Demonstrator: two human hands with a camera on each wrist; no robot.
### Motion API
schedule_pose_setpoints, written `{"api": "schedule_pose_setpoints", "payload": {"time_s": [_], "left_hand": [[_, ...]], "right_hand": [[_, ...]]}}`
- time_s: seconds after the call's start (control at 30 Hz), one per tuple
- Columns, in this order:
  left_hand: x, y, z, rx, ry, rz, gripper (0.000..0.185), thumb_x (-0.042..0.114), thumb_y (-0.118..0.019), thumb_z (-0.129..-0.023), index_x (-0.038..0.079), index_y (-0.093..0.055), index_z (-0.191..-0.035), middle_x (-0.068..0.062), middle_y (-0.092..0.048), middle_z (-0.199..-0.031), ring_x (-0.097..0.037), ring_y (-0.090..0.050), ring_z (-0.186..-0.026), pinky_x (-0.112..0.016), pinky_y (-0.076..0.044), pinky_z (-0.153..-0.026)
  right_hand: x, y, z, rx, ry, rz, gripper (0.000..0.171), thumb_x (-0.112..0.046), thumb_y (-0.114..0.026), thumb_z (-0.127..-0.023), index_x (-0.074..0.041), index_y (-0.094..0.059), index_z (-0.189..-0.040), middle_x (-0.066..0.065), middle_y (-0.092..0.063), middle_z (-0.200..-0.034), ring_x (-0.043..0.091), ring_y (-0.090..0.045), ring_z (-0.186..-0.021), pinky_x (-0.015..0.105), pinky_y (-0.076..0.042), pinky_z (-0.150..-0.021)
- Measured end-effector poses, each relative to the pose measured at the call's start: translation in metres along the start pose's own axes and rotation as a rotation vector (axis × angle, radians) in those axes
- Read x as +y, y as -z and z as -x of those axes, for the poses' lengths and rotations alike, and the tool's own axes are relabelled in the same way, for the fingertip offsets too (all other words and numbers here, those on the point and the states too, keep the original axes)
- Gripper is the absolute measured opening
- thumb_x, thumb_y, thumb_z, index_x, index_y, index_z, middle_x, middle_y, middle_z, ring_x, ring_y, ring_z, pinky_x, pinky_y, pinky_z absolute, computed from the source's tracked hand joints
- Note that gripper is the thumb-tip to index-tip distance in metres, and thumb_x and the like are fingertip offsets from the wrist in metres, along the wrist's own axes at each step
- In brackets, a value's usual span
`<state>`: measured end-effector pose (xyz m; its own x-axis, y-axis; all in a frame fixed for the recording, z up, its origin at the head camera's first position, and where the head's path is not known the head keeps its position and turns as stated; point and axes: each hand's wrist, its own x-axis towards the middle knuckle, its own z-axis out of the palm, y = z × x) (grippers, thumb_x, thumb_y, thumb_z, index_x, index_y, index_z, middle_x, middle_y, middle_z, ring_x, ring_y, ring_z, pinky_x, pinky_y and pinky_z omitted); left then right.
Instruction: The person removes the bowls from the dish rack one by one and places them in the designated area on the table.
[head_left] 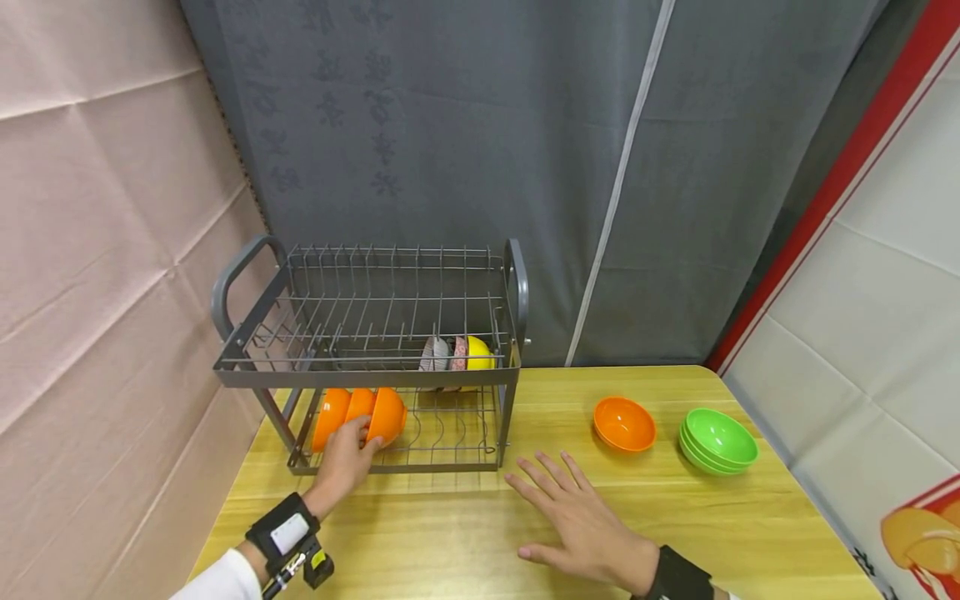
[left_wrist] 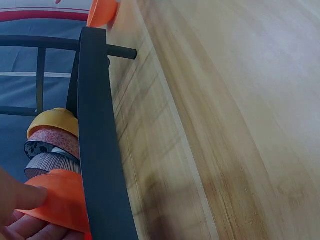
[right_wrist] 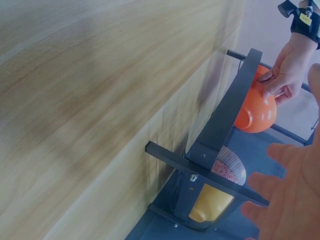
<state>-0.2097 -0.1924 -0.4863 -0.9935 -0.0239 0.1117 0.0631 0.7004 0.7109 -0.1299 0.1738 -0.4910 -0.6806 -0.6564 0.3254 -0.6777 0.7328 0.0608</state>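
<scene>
Your left hand (head_left: 347, 457) grips orange bowl (head_left: 387, 414) in rack (head_left: 360, 375) lower tier, seating it; right hand (head_left: 581, 521) spread flat on surface (head_left: 465, 533); next needs clean release

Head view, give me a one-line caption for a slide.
Left hand grips an orange bowl in the dish rack's lower tier; right hand rests open on the wooden table.

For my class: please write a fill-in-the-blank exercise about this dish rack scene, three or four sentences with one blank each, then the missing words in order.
1. The left hand holds an ____ bowl on the lower tier of the dish rack.
2. The right hand lies open and flat on the wooden ____.
3. The stacked bowls near the table's right edge are ____.
4. Between the rack and that stack sits a single ____ bowl.

Missing words: orange; table; green; orange
</scene>
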Motion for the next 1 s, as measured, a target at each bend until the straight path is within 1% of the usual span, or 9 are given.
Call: {"api": "schedule_pose_setpoints", "payload": {"time_s": [0.23, 0.5, 0.6, 0.67, 0.73, 0.8, 0.87, 0.93, 1.0], "left_hand": [[-0.001, 0.000, -0.002, 0.002, -0.004, 0.012, 0.042, 0.002, -0.067, -0.095, -0.014, -0.056, -0.132, -0.035, -0.065, -0.124, -0.046, -0.067, -0.113, -0.054, -0.058, -0.092], [0.003, 0.003, -0.001, -0.030, 0.025, 0.020, 0.045, 0.003, -0.064, -0.097, -0.014, -0.052, -0.136, -0.037, -0.062, -0.126, -0.046, -0.066, -0.113, -0.053, -0.058, -0.092], [0.007, 0.004, 0.001, -0.044, 0.030, 0.030, 0.043, 0.004, -0.065, -0.096, -0.012, -0.053, -0.135, -0.036, -0.064, -0.124, -0.041, -0.069, -0.107, -0.050, -0.060, -0.087], [0.011, 0.005, 0.002, -0.060, 0.039, 0.048, 0.036, 0.004, -0.065, -0.096, -0.010, -0.057, -0.129, -0.032, -0.069, -0.116, -0.033, -0.070, -0.093, -0.042, -0.060, -0.075], [0.015, 0.005, 0.004, -0.082, 0.047, 0.080, 0.028, 0.005, -0.065, -0.097, -0.006, -0.060, -0.121, -0.025, -0.072, -0.105, -0.023, -0.067, -0.080, -0.032, -0.055, -0.063], [0.020, 0.005, 0.006, -0.109, 0.056, 0.120, 0.019, 0.004, -0.064, -0.097, -0.004, -0.060, -0.113, -0.019, -0.071, -0.093, -0.018, -0.058, -0.069, -0.025, -0.045, -0.054], [0.025, 0.005, 0.009, -0.137, 0.055, 0.150, 0.020, 0.004, -0.063, -0.097, -0.005, -0.059, -0.116, -0.016, -0.067, -0.087, -0.015, -0.053, -0.066, -0.023, -0.038, -0.052], [0.029, 0.004, 0.012, -0.149, 0.049, 0.166, 0.030, 0.002, -0.064, -0.097, -0.008, -0.058, -0.125, -0.015, -0.067, -0.090, -0.014, -0.053, -0.070, -0.021, -0.038, -0.054], [0.033, 0.004, 0.016, -0.167, 0.041, 0.179, 0.032, 0.002, -0.063, -0.097, -0.010, -0.056, -0.125, -0.015, -0.063, -0.086, -0.014, -0.051, -0.068, -0.021, -0.037, -0.054]], "right_hand": [[0.000, -0.001, 0.000, 0.005, 0.003, -0.001, 0.085, -0.076, -0.047, -0.091, -0.027, -0.033, -0.159, 0.005, -0.041, -0.161, 0.034, -0.045, -0.146, 0.034, 0.021, -0.126], [0.000, -0.001, 0.000, 0.005, 0.001, -0.011, 0.085, -0.076, -0.047, -0.091, -0.027, -0.033, -0.159, 0.007, -0.042, -0.161, 0.036, -0.047, -0.144, 0.032, 0.023, -0.125], [0.000, -0.002, 0.001, 0.004, 0.003, -0.010, 0.085, -0.076, -0.047, -0.092, -0.027, -0.033, -0.160, 0.007, -0.042, -0.161, 0.036, -0.046, -0.144, 0.032, 0.023, -0.125], [0.000, -0.002, 0.001, 0.003, 0.004, -0.009, 0.085, -0.076, -0.046, -0.092, -0.027, -0.032, -0.160, 0.006, -0.041, -0.161, 0.036, -0.046, -0.145, 0.033, 0.023, -0.125], [0.000, -0.002, 0.001, 0.001, 0.004, -0.006, 0.085, -0.076, -0.045, -0.092, -0.027, -0.032, -0.160, 0.006, -0.041, -0.161, 0.035, -0.045, -0.145, 0.033, 0.023, -0.125], [0.000, -0.002, 0.001, 0.001, 0.003, -0.007, 0.085, -0.076, -0.045, -0.092, -0.027, -0.032, -0.160, 0.006, -0.041, -0.161, 0.034, -0.044, -0.146, 0.033, 0.023, -0.125], [0.000, -0.002, 0.001, 0.003, 0.004, -0.009, 0.085, -0.076, -0.045, -0.092, -0.027, -0.032, -0.160, 0.006, -0.041, -0.161, 0.034, -0.044, -0.146, 0.033, 0.022, -0.126], [0.000, -0.002, 0.001, 0.006, 0.004, -0.011, 0.085, -0.076, -0.046, -0.092, -0.027, -0.032, -0.160, 0.006, -0.041, -0.161, 0.035, -0.045, -0.145, 0.033, 0.022, -0.126], [0.000, -0.002, 0.001, 0.009, 0.004, -0.012, 0.085, -0.075, -0.046, -0.092, -0.027, -0.032, -0.160, 0.006, -0.041, -0.161, 0.035, -0.045, -0.145, 0.033, 0.022, -0.126]]}}
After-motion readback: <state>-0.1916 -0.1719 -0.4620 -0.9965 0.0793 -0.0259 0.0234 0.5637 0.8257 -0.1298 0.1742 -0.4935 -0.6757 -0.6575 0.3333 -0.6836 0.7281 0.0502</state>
